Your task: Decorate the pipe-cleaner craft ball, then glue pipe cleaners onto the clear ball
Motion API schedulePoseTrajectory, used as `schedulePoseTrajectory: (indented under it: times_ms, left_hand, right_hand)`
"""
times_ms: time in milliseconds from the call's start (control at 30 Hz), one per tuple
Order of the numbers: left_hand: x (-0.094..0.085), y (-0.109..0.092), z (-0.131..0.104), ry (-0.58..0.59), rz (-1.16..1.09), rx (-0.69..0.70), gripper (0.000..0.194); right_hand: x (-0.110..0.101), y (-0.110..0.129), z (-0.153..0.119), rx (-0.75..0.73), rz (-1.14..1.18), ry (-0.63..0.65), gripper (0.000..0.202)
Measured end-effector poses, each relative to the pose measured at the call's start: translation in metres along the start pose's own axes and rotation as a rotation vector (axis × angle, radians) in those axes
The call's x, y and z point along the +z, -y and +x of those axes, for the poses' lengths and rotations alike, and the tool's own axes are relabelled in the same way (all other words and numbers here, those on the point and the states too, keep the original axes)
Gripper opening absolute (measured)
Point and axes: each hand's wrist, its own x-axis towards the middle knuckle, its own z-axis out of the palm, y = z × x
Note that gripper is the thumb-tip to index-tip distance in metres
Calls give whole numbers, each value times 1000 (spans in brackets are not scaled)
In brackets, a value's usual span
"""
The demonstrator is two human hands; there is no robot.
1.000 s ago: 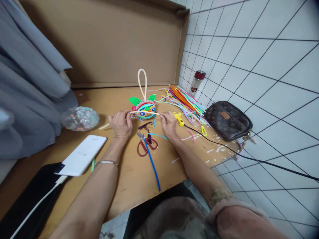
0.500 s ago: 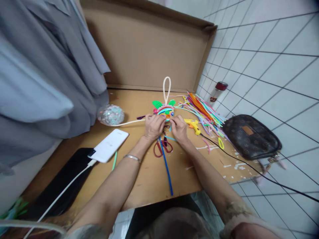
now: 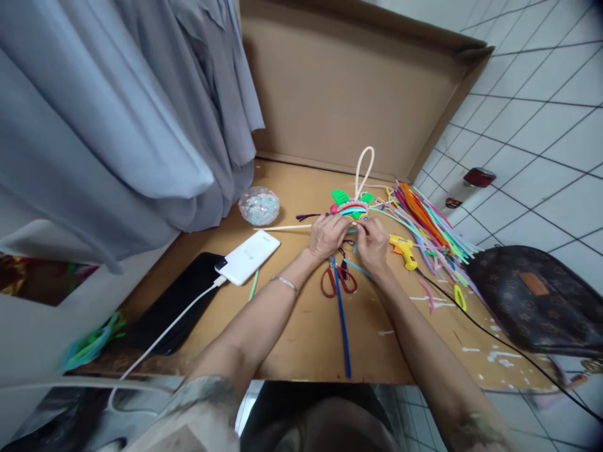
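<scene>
A colourful craft piece (image 3: 353, 208) with green leaf shapes and a cream loop (image 3: 364, 168) stands upright at the middle of the table. My left hand (image 3: 328, 236) is closed on its lower left edge, fingers bent. From the other side, my right hand (image 3: 374, 243) pinches at the lower right edge, fingertips close to the left ones. A cream strip (image 3: 287, 227) runs leftward from under my left hand. Just below the hands lie red-handled scissors (image 3: 328, 284) and a blue strip (image 3: 343, 323). What exactly the fingertips pinch is hidden.
Right of the hands are a yellow glue gun (image 3: 404, 251), many coloured strips (image 3: 426, 216), a brown bag (image 3: 522, 295) and a red-capped bottle (image 3: 478, 177). To the left are a white phone (image 3: 249, 257) on a cable, a black pad (image 3: 179, 301) and a shiny ball (image 3: 259, 206). Cardboard (image 3: 348, 94) stands behind.
The view has turned left, so everything sits further right. Both hands remain at the craft piece, and its lower part is now more covered. The cream strip's left end has shifted away from the ball.
</scene>
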Motion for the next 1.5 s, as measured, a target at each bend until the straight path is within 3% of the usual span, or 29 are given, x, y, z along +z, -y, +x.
schedulePoseTrajectory:
  times_ms: [100, 233, 333, 733, 1500]
  left_hand:
    - [-3, 8, -1, -5, 5, -57, 34]
    - [-3, 18, -4, -46, 10, -204, 30]
    - [0, 21, -3, -44, 6, -230, 27]
    - [7, 22, 0, -48, 0, -227, 31]
    - [2, 21, 2, 38, 26, -230, 28]
  right_hand:
    - [8, 4, 8, 38, 17, -21, 20]
    - [13, -4, 22, 195, 36, -205, 21]
    - [15, -13, 30, 238, 40, -267, 19]
    - [30, -32, 20, 230, 156, -93, 20]
    - [29, -27, 19, 203, 85, -44, 20]
